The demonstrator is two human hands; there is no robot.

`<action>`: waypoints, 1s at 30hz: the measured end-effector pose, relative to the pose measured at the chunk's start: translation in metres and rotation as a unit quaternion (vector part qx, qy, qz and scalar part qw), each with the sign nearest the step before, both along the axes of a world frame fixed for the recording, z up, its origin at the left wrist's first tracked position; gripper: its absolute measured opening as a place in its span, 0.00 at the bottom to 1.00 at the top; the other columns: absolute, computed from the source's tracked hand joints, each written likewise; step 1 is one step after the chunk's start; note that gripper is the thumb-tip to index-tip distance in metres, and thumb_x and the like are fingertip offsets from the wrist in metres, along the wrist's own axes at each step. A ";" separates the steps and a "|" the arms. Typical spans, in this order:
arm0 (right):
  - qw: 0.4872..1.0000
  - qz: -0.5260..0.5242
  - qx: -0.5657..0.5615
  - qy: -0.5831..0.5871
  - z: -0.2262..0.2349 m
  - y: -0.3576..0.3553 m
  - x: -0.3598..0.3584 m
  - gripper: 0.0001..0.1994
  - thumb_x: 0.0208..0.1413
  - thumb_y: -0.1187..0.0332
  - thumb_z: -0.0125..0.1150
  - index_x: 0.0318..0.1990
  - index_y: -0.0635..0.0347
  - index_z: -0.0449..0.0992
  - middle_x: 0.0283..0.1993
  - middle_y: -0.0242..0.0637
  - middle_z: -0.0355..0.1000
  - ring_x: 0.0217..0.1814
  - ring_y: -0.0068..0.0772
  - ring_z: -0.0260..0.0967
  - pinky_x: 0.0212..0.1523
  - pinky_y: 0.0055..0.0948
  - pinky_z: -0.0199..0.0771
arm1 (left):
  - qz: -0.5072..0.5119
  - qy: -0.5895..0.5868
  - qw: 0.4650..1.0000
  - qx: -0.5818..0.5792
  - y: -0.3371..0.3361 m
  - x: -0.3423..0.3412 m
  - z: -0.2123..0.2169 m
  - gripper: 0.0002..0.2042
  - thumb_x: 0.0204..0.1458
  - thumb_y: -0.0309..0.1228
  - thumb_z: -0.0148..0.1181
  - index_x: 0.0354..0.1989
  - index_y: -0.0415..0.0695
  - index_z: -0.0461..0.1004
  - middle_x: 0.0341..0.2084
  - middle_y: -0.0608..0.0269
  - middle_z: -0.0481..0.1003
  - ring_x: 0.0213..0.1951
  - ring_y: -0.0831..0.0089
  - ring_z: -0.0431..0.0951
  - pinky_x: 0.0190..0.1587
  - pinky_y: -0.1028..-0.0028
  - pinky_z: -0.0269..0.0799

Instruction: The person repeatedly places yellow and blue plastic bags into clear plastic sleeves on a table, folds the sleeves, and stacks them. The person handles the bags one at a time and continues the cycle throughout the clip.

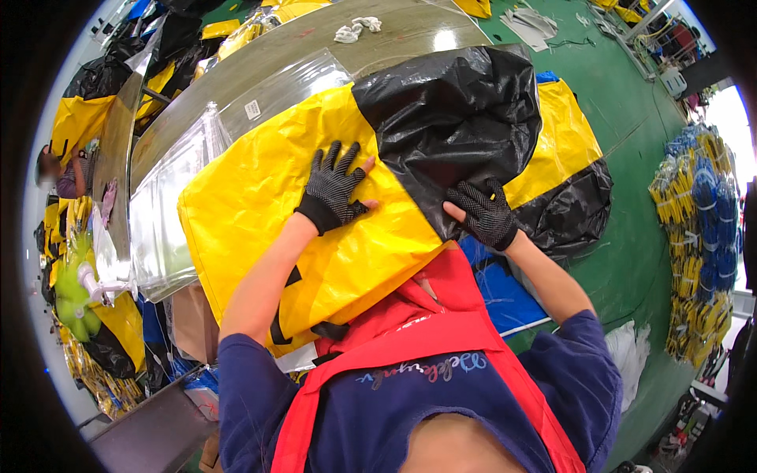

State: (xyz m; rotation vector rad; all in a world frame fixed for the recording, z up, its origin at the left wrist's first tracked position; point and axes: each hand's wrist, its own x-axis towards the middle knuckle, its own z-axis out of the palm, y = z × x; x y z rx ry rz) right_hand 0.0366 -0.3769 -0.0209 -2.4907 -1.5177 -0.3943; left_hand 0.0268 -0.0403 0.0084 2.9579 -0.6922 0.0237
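Yellow and black coated fabric makes up the large bag [276, 213] that lies across the near end of the long worktable [315, 47], its yellow body toward the person and a crumpled black section [457, 110] folded over the upper right. The left hand [335, 189], in a dark knitted glove with bare fingertips, lies flat on the yellow panel with fingers spread, pressing rather than gripping. The right hand [485, 213], gloved the same way, rests on the lower edge of the black section where it meets the yellow; its fingers look curled over the fabric, though whether they actually pinch it I cannot tell from this angle. A black strap [280, 319] shows on the bag's near edge, close to the person's red apron [441, 331].

Just left of the bag, clear plastic sleeves [169, 213] are stacked on the table's edge. A crumpled white cloth [355, 29] sits near the far end of the table. More yellow and black bags [95, 110] are heaped beyond the table at the upper left, where another person [59, 169] is partly in view. On the green floor [646, 236] to the right stands a bundle of yellow and blue cords [698, 236], well apart from the hands.
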 end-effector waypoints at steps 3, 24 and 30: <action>0.999 -0.009 0.012 0.046 0.033 0.018 0.001 0.10 0.52 0.63 0.57 0.42 0.51 0.77 0.42 0.40 0.74 0.47 0.44 0.70 0.54 0.49 0.62 | -0.054 0.046 0.991 -0.116 0.006 0.037 0.036 0.33 0.45 0.54 0.59 0.60 0.53 0.65 0.59 0.48 0.61 0.60 0.43 0.59 0.62 0.46 0.46; 0.897 -0.097 -0.122 0.413 0.021 0.130 0.221 0.26 0.50 0.43 0.57 0.53 0.46 0.74 0.50 0.44 0.73 0.53 0.49 0.70 0.55 0.34 0.66 | 0.493 -0.243 0.833 -0.069 0.208 -0.255 0.016 0.27 0.56 0.51 0.51 0.53 0.39 0.67 0.53 0.50 0.67 0.53 0.54 0.67 0.53 0.58 0.61; 0.931 -0.173 -0.121 0.297 0.053 0.138 0.185 0.24 0.52 0.43 0.52 0.50 0.44 0.76 0.49 0.43 0.74 0.50 0.47 0.71 0.52 0.37 0.68 | 0.554 -0.309 0.772 0.029 0.197 -0.219 -0.031 0.26 0.57 0.49 0.52 0.48 0.34 0.71 0.48 0.49 0.73 0.47 0.54 0.74 0.48 0.63 0.68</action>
